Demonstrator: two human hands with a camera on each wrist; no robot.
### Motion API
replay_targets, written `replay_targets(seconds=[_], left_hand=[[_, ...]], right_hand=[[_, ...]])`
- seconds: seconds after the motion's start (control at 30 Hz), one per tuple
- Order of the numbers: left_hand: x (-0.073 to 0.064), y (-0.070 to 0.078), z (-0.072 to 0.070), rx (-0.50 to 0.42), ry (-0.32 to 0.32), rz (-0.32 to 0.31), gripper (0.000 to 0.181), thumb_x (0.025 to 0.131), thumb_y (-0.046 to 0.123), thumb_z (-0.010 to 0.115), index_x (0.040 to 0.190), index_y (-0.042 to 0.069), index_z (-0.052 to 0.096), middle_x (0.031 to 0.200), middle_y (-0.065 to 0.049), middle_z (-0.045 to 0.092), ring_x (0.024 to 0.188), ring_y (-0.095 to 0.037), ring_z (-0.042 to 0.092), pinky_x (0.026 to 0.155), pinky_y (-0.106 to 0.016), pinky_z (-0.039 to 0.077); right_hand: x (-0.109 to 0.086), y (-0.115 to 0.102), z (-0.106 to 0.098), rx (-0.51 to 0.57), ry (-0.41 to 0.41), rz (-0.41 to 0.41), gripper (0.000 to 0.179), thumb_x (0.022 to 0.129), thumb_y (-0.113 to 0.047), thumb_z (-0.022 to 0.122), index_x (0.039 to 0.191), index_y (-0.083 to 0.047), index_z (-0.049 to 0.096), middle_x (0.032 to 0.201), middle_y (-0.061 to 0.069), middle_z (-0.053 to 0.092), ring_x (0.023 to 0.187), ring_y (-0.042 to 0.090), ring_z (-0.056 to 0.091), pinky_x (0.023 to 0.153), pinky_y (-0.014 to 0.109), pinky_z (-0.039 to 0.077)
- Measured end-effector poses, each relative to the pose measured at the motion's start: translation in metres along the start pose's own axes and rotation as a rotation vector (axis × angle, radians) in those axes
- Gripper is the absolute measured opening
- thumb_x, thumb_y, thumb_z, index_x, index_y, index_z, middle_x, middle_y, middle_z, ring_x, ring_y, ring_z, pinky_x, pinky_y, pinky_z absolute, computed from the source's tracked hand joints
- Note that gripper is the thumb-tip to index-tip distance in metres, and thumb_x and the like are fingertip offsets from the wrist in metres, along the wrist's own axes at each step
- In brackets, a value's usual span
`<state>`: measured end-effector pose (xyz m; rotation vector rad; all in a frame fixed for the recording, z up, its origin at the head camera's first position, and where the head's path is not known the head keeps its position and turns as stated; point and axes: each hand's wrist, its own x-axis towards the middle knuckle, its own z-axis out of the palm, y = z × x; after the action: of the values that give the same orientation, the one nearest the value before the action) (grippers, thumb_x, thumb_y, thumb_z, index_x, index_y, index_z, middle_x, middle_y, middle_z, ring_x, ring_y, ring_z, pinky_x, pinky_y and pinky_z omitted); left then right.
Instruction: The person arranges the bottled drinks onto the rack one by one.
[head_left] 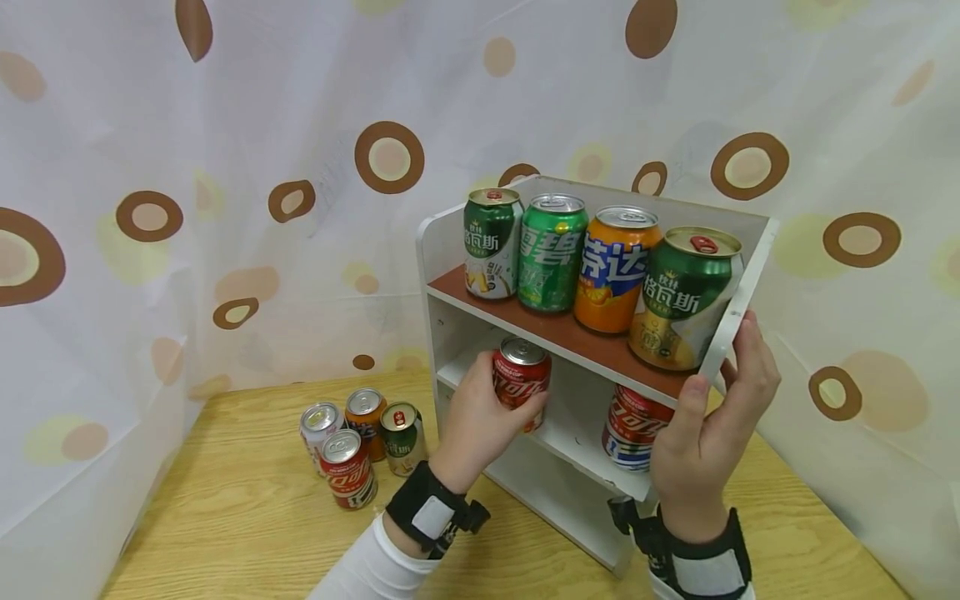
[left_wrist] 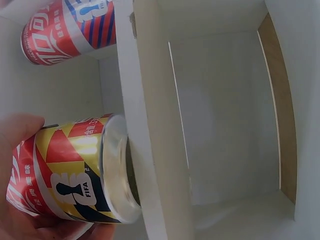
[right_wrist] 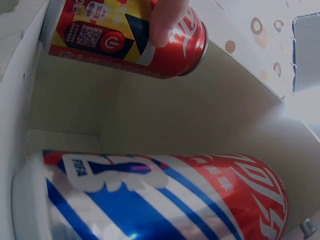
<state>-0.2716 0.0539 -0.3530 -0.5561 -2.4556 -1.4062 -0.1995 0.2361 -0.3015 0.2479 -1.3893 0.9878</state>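
Observation:
My left hand (head_left: 482, 417) grips a red cola can (head_left: 522, 372) at the middle level of a small white shelf unit (head_left: 573, 433). In the left wrist view, the base of this can (left_wrist: 117, 170) is at the front edge of the shelf board; whether it bears on the board I cannot tell. My right hand (head_left: 705, 442) holds the unit's right side panel, thumb in front and fingers on the outer side. Near that hand, a second red cola can (head_left: 636, 427) with blue and white stripes stands on the same level.
On the top level stand a green-and-white can (head_left: 491, 246), a green can (head_left: 553, 254), an orange can (head_left: 617, 271) and a green-and-gold can (head_left: 684, 300). Several more cans, including a red one (head_left: 348, 471), stand together on the wooden table (head_left: 247, 475) at left. Behind hangs a patterned curtain (head_left: 300, 100).

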Motion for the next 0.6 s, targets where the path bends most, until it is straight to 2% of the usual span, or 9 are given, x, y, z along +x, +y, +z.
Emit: replay_targets(seconds=[0.27,0.6], left_hand=[[0.008,-0.003,0.009,-0.046,0.002,0.016,0.061,0.089,0.036,0.081,0.133,0.007,0.052,0.122,-0.010,0.066,0.108,-0.024,0.067,0.091,-0.040,0.059],[0.015,-0.005,0.019,-0.061,0.011,0.042,0.065,0.089,0.034,0.081,0.139,0.005,0.050,0.126,-0.011,0.066,0.110,-0.024,0.067,0.093,-0.041,0.058]], right_hand=[[0.000,0.001,0.000,-0.002,0.000,-0.003,0.052,0.105,-0.022,0.045,0.140,0.017,0.039,0.146,0.020,0.045,0.135,0.026,0.040,0.110,0.031,0.037],[0.000,0.001,-0.001,-0.013,-0.011,-0.001,0.050,0.104,-0.017,0.044,0.140,0.016,0.039,0.147,0.020,0.044,0.135,0.026,0.039,0.111,0.030,0.037]])
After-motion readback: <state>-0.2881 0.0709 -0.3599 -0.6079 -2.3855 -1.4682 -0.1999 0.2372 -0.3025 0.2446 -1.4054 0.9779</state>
